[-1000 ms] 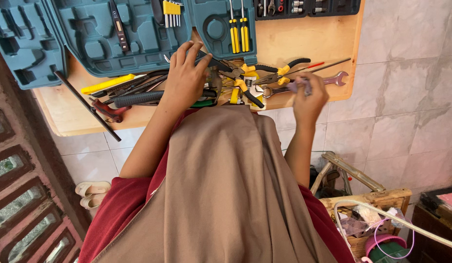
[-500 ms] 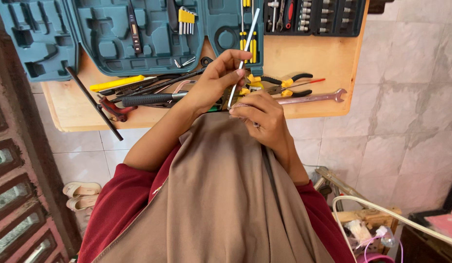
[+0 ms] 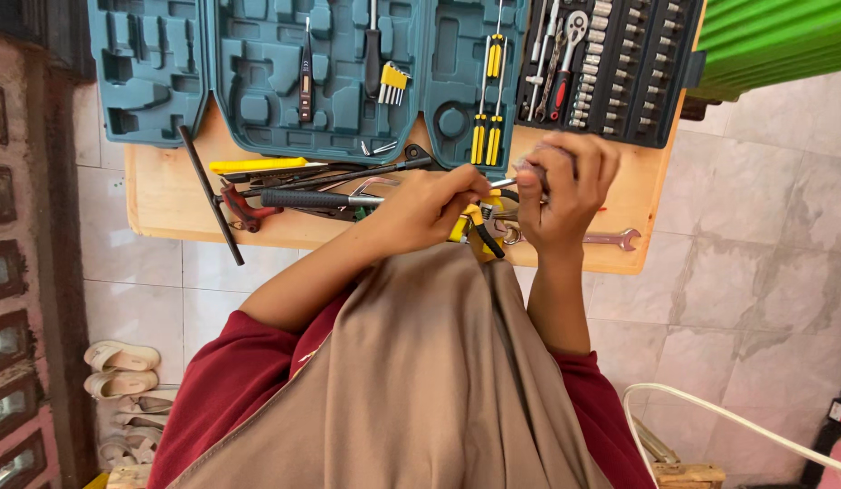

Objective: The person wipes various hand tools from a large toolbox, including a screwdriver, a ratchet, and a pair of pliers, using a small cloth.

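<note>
Left hand: closed on the near end of a thin metal tool, thumb and fingers pinching it above the board.
Right hand: fingers curled shut around the tool's other end; what kind of tip it has I cannot tell.
Tool axis: long axis runs left to right between the two hands, about level, held just over the pliers.
Change: half a second ago the tool stood nearly upright in the left hand with the right hand below it; now it lies crosswise and both hands grip it.
Board: wooden; loose tools lie on it, a black-handled driver, a yellow level, a spanner near the right edge.
Teal case: open, mostly bare slots; holds a tester pen, hex keys, two yellow screwdrivers.
Black tray: rows of sockets and a ratchet.
</note>
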